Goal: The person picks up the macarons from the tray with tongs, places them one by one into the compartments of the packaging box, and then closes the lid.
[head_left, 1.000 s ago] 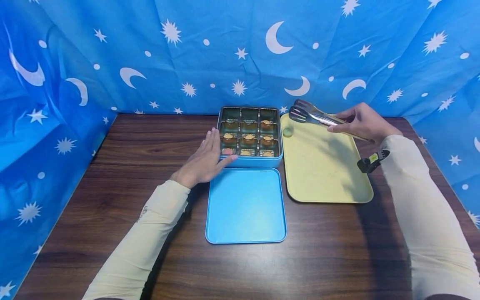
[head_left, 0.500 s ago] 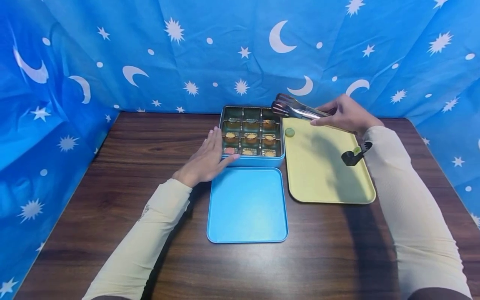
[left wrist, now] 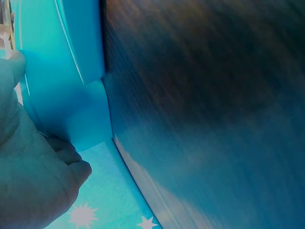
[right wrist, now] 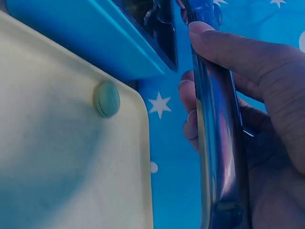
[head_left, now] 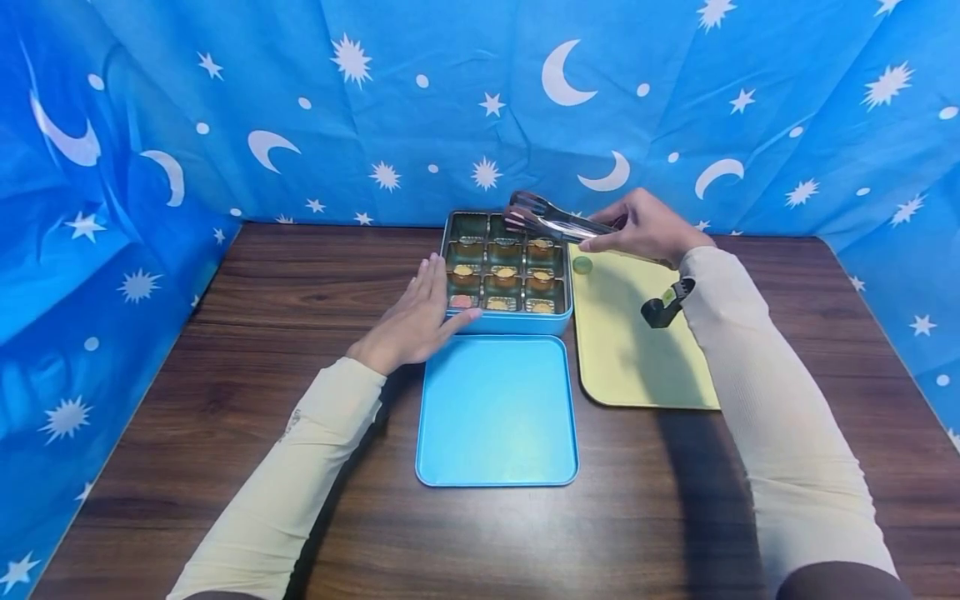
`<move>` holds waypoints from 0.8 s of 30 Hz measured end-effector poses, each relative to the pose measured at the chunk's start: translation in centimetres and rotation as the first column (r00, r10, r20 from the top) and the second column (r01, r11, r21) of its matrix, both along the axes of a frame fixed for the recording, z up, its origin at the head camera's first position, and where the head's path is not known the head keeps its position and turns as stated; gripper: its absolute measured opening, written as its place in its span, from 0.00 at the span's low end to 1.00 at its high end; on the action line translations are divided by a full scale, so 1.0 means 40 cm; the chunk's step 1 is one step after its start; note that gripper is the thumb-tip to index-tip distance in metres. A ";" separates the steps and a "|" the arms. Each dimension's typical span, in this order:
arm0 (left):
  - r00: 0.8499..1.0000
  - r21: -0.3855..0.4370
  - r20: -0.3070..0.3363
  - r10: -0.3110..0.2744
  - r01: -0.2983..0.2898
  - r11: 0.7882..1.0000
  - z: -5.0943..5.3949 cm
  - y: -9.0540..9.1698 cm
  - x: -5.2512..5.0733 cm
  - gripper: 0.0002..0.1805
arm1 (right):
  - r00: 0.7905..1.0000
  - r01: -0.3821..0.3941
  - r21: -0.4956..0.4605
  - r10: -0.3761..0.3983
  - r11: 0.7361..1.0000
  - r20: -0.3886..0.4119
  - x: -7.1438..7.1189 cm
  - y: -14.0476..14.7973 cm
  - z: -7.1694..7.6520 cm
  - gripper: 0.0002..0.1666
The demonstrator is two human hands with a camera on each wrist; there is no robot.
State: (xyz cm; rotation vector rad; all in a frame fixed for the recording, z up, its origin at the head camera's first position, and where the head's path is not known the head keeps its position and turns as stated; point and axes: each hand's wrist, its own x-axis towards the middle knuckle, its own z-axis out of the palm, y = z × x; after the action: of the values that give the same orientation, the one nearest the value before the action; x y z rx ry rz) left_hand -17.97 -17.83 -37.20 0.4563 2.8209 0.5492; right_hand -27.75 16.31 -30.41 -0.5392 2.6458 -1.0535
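My right hand (head_left: 648,223) grips a pair of metal tongs (head_left: 566,227), whose head is over the back of a blue tin (head_left: 517,323). Whether the tongs hold anything between their tips cannot be told. Inside the tin sits a shiny gold-brown divider insert with several compartments; something pink (head_left: 461,302) lies in the front left one. Straight-fingered, my left hand (head_left: 408,321) rests against the tin's left side, thumb at its front corner. A green macaron (right wrist: 107,99) lies in the far left corner of a yellow tray (head_left: 637,358), to the right of the tin.
Directly in front of the tin lies its blue lid (head_left: 497,412), flat on the dark wooden table (head_left: 262,333). A blue curtain (head_left: 420,125) with moons and stars hangs behind the table. My right forearm passes over the tray's right side.
My right hand has carried the tongs leftward, from above the tray to above the tin's back compartments. The left hand stays against the tin.
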 end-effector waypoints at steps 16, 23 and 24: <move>1.000 0.003 0.004 0.001 -0.001 1.000 0.004 0.001 0.003 0.56 | 0.999 -0.027 0.018 0.027 0.999 -0.020 -0.002 -0.019 0.002 0.32; 1.000 -0.005 -0.002 0.004 -0.004 1.000 0.002 0.000 0.001 0.56 | 1.000 0.022 0.037 -0.022 0.999 -0.009 0.013 0.021 0.005 0.35; 1.000 -0.005 -0.002 0.004 -0.004 1.000 0.001 0.000 0.001 0.56 | 1.000 0.031 0.038 -0.031 0.999 -0.007 0.015 0.028 0.005 0.36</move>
State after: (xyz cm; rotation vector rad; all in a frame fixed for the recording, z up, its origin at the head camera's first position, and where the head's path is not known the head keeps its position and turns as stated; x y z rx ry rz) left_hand -17.91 -17.83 -37.14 0.4505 2.8250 0.5421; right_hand -27.14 17.45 -30.19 -0.4962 2.6823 -1.0092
